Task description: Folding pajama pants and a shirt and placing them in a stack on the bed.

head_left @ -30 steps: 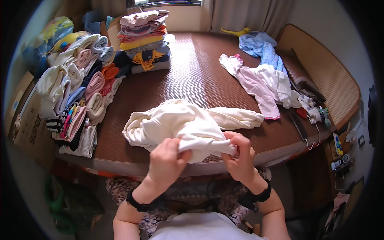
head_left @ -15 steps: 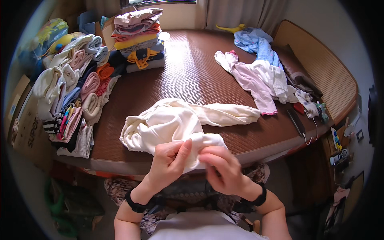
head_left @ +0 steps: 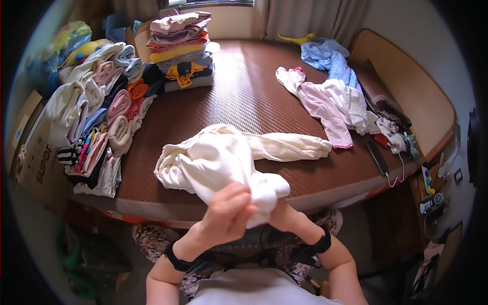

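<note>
A cream pair of pants (head_left: 218, 152) lies crumpled at the near edge of the bed. Its gathered waistband faces left, and one leg (head_left: 290, 146) stretches out to the right. The other leg is bunched up between my hands, over the bed's edge. My left hand (head_left: 229, 211) is closed, its fingers pinching the cloth of this leg. Against the leg's end is my right hand (head_left: 284, 214); its fingers go behind or into the cloth and are hidden, so their grip does not show.
Folded clothes (head_left: 114, 109) fill the bed's left side, beside a tall folded stack (head_left: 180, 53). Loose pink, white and blue garments (head_left: 330, 101) lie at the right. A dark phone (head_left: 376, 156) on a white cable rests near the bed's right edge.
My right hand has moved from the front of the bunched leg to behind or inside its end. My left hand has shifted slightly right, its fingers now curled over the cloth.
</note>
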Demonstrator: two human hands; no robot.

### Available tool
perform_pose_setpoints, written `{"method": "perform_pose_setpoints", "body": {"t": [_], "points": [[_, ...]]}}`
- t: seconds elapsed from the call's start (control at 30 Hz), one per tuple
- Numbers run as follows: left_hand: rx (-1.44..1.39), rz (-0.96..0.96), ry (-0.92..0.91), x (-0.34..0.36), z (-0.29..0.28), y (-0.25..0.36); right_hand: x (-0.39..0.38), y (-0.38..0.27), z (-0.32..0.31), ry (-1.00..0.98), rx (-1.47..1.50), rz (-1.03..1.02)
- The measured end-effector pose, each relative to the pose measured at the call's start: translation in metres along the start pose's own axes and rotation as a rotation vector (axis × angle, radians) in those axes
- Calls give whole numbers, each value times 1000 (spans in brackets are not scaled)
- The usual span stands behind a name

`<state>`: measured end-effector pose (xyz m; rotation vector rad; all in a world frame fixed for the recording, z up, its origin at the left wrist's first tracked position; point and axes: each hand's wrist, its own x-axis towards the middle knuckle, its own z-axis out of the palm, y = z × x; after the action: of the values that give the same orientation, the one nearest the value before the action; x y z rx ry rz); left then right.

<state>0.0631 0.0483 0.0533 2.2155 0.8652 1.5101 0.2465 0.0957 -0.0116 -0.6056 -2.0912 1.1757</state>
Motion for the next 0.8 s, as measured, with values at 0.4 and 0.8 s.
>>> {"method": "perform_pose_setpoints", "body": {"t": [0.4,0.8], "points": [[43,-225,86,2,-13,-34,36,14,-11,-86,-41,5],[880,-558,-44,-50,-52,-114,-95,12,-189,672,328,395]]}}
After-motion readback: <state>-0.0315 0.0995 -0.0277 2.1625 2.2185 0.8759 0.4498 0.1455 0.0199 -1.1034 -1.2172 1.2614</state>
